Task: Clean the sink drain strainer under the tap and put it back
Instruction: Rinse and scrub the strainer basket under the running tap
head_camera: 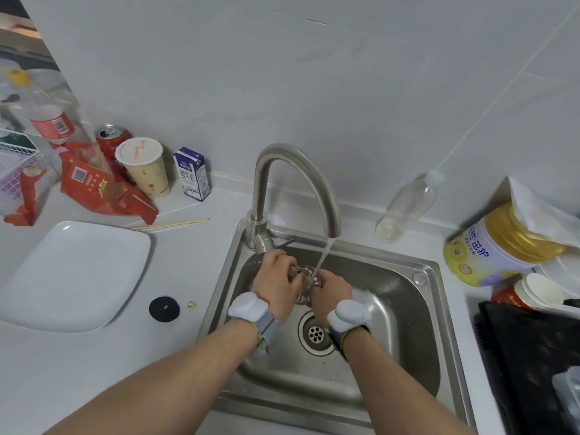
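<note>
Holding the strainer [309, 282] over the sink [392, 296], I grip it with both hands: my left hand [276, 274] curls around its far side, my right hand [331, 291] closes on its near side. Water from the tap [295, 171] falls onto it between my hands. Below, the drain [315, 334] sits open. On the bench [175, 265], a black disc [164, 309] lies beside a white plate [72, 274].

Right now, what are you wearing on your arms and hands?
Both forearms are bare, no sleeves or gloves. Each wrist carries a grey strap with a yellow-green edge, holding a rounded pale-grey pod: one behind the left hand, one behind the right hand.
</note>
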`<state>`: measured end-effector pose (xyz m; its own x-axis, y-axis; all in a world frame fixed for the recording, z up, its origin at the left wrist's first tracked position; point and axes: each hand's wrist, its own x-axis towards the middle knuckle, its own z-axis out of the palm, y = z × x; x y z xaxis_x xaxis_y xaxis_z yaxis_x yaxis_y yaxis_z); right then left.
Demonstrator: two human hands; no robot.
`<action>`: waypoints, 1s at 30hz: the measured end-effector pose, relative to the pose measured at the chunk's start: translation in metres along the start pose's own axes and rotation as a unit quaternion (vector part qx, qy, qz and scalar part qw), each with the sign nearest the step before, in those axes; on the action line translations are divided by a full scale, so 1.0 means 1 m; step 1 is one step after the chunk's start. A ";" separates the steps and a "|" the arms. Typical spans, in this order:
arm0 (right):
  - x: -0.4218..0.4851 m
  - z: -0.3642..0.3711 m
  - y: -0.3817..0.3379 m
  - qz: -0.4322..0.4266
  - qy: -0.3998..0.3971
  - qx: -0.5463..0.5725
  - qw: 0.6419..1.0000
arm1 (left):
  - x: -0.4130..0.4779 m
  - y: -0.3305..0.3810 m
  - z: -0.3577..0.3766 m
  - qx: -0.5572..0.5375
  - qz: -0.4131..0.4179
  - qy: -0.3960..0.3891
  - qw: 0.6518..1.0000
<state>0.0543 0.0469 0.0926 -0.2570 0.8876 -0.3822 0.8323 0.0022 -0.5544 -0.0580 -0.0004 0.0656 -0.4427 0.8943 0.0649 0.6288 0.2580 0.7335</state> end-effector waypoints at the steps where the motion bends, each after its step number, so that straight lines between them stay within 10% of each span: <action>1: 0.000 0.000 -0.003 -0.006 -0.011 -0.029 1.000 | 0.002 0.001 0.003 0.027 0.050 -0.018 0.998; 9: -0.010 0.001 -0.004 -0.022 0.045 0.090 0.995 | 0.012 -0.002 -0.004 0.291 0.292 -0.041 0.910; 21: -0.011 0.004 -0.004 0.017 -0.014 0.213 0.977 | 0.001 -0.011 -0.008 0.133 0.308 -0.160 0.928; 26: -0.013 0.008 -0.008 0.023 0.016 0.150 0.988 | 0.008 -0.017 0.007 0.155 0.285 -0.117 0.939; 30: -0.015 0.008 -0.011 0.007 0.075 0.102 0.992 | 0.014 -0.014 0.017 0.118 0.059 -0.089 0.987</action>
<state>0.0448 0.0300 0.0983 -0.1568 0.9454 -0.2858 0.7153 -0.0908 -0.6929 -0.0623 0.0141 0.0448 -0.2519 0.9677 0.0059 0.8098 0.2075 0.5488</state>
